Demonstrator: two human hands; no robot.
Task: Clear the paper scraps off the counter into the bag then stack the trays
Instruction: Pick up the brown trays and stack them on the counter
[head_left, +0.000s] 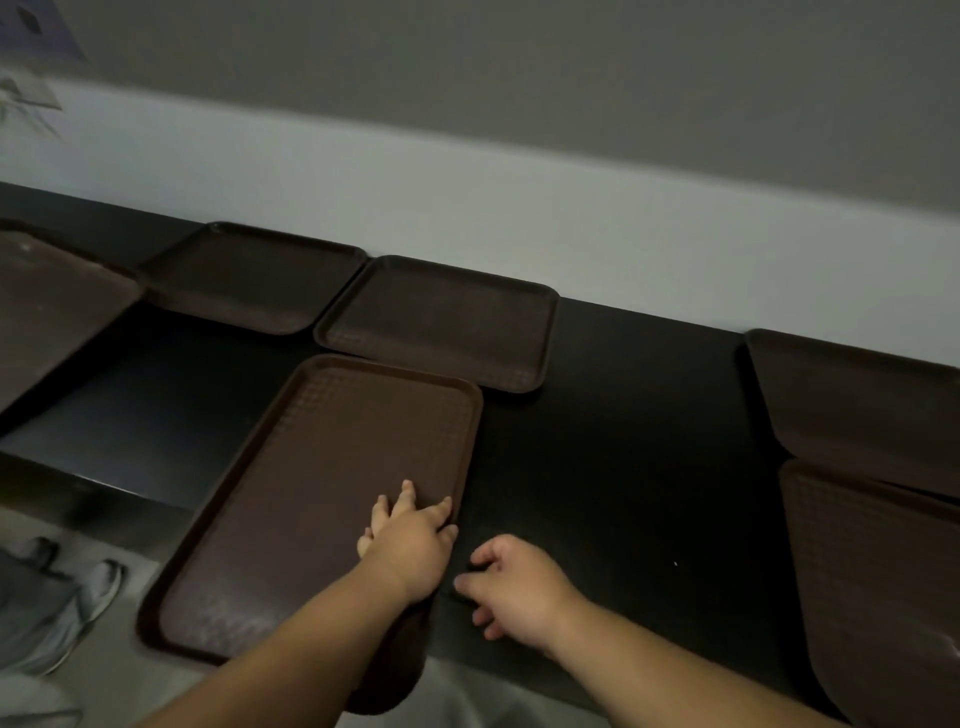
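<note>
Now the left grip (410, 540) is pressing flat-fingered on the near tray (322, 493) overhanging the surface (623, 467), seemingly stiff, light, best lifted by its rim, while the right grip (514, 587) is sitting slack, empty, beside it.

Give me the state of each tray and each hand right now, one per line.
Near tray: empty, overhanging the counter edge.
Back-left tray: empty, flat.
Back-right tray: empty, flat.
Left tray: empty.
Right-rear tray: empty.
Right-front tray: empty.
Left hand: resting on near tray.
Right hand: fingers curled, grip unclear.
</note>
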